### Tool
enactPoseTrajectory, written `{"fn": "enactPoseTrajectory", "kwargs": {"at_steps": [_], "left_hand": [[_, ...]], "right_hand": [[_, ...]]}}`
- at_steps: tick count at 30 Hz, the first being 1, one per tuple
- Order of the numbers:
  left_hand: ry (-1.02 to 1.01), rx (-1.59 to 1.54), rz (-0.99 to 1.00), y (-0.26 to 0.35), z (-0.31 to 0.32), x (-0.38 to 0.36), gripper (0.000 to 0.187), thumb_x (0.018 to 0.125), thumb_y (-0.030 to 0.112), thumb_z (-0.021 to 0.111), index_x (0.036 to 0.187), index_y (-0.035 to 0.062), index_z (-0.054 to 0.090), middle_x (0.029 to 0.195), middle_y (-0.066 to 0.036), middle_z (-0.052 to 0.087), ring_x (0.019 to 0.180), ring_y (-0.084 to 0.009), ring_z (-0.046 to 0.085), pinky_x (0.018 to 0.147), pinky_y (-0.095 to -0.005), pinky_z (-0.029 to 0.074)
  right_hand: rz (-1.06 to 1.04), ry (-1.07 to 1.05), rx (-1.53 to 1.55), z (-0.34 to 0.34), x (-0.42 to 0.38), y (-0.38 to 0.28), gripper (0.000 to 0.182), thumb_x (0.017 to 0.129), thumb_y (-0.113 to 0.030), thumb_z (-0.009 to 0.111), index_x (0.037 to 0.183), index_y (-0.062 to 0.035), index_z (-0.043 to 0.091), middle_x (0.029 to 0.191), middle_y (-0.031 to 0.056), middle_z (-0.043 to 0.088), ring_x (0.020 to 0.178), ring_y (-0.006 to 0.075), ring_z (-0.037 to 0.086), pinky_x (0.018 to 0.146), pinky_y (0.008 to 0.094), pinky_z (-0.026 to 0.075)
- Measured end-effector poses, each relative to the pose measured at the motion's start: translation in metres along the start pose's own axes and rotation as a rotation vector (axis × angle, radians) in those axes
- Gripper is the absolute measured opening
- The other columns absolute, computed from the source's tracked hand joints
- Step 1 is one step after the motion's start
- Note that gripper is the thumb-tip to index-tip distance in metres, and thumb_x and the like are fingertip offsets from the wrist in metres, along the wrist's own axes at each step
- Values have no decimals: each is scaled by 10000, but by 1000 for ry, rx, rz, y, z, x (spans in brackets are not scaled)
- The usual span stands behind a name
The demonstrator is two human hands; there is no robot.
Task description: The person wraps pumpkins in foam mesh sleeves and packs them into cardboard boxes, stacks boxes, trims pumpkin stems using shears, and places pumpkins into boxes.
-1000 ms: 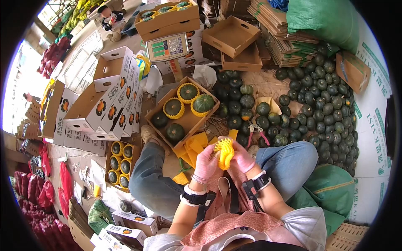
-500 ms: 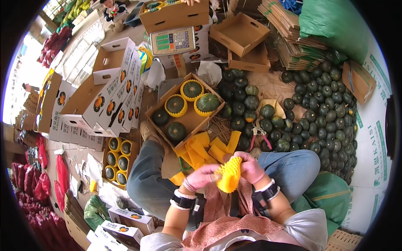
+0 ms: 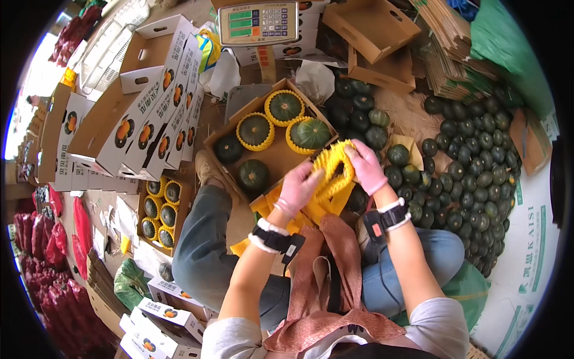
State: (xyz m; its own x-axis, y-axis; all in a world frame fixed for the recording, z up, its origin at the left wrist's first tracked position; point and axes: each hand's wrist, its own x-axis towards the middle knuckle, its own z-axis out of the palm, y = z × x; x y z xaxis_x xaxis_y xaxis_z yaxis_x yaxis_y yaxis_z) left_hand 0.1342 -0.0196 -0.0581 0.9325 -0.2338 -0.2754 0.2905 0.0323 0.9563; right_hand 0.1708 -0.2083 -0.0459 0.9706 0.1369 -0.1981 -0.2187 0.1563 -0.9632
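Observation:
A yellow foam net [image 3: 326, 190] is stretched into an open ring between my two hands. My left hand [image 3: 301, 189] pinches its left edge, and my right hand [image 3: 366, 167] grips its upper right edge. Just beyond them stands a cardboard box [image 3: 224, 173] on the scale. Inside it, three dark green squashes wear yellow nets, one of them a striped squash [image 3: 310, 133] near my hands. Two bare squashes, including the front one [image 3: 253, 175], sit on the box's left side. More flat yellow nets [image 3: 299, 220] lie under and behind my hands.
The scale display [image 3: 258, 24] rises behind the box. Many loose squashes [image 3: 472, 173] cover the floor at right. White cartons [image 3: 137, 113] are stacked at left, near a small box of netted squashes [image 3: 179, 221]. Empty trays [image 3: 371, 30] and flattened cardboard lie at the back.
Both hands have moved forward, toward the box, with the net. The net, bunched and narrow before, is now spread open. The camera view has shifted as well.

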Motion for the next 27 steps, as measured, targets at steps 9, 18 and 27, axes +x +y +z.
{"fn": "enactPoseTrajectory", "kwargs": {"at_steps": [9, 18, 27], "left_hand": [[496, 36, 258, -47, -12, 109, 267, 855, 176, 629, 1054, 14, 555, 930, -81, 589, 803, -153, 547, 730, -268, 459], [396, -154, 237, -51, -47, 121, 117, 899, 119, 576, 965, 24, 563, 848, 46, 532, 794, -41, 466, 724, -185, 411], [474, 2, -25, -60, -65, 150, 201, 874, 195, 616, 894, -5, 619, 769, -11, 606, 716, -88, 535, 649, -228, 440]], "right_hand": [[-260, 228, -562, 9, 88, 70, 184, 909, -196, 542, 1026, -59, 503, 872, 177, 570, 755, 299, 533, 724, 314, 461], [-341, 379, -640, 33, 111, 63, 148, 893, -178, 558, 930, -39, 523, 754, 168, 583, 668, 311, 581, 637, 325, 481], [-149, 344, -869, 18, 132, 66, 171, 879, -204, 565, 1013, -102, 531, 792, 126, 609, 663, 335, 595, 603, 362, 496]]}}
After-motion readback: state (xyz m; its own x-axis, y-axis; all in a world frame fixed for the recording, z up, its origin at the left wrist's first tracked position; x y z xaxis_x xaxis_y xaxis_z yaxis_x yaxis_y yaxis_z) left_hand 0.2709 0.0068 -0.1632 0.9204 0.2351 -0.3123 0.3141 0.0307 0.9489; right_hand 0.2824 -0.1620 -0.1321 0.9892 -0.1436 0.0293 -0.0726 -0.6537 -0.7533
